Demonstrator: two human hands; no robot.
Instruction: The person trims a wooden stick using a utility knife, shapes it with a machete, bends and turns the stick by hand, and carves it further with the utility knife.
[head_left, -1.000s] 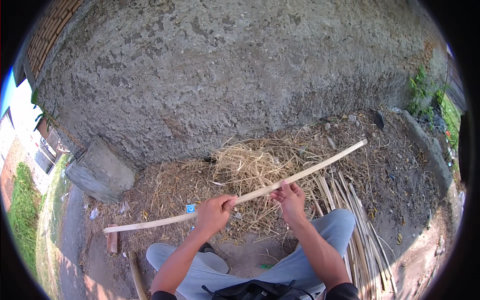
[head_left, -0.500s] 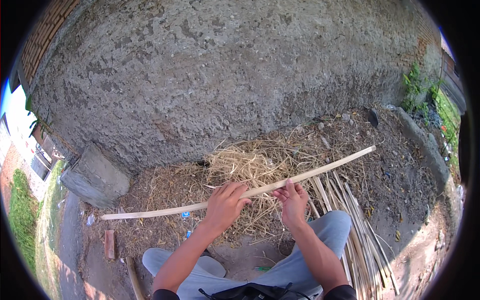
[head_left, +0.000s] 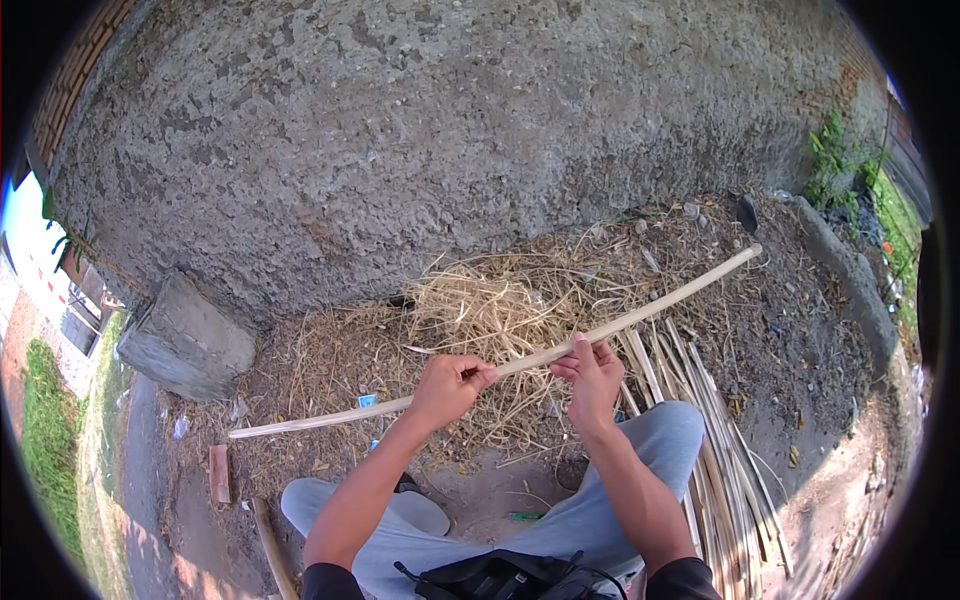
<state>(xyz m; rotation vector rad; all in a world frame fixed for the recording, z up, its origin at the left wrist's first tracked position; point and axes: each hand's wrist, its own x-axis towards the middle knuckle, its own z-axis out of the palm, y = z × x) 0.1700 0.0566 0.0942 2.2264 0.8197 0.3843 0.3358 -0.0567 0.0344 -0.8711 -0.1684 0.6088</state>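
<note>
A long pale bamboo strip (head_left: 680,294) spans the space before me, its right end higher and farther off than its left end. My left hand (head_left: 450,390) is closed around it near the middle, thumb and fingers pinched together. A short way to the right, my right hand (head_left: 592,385) grips the same strip, with the thumb on top and the fingers curled under it. Beyond both hands lies a heap of thin curled shavings (head_left: 480,310) on the ground.
A rough grey wall (head_left: 450,140) rises behind the heap. Several long strips (head_left: 720,460) lie beside my right knee. A concrete block (head_left: 190,340) stands at left, with a brick piece (head_left: 219,474) and a wooden stick (head_left: 272,548) nearer me. A low kerb (head_left: 850,285) bounds the right side.
The bamboo strip has tilted more, its right end rising and its left end shifting slightly right. My left hand's fingers went from lying over the strip to a tighter pinch.
</note>
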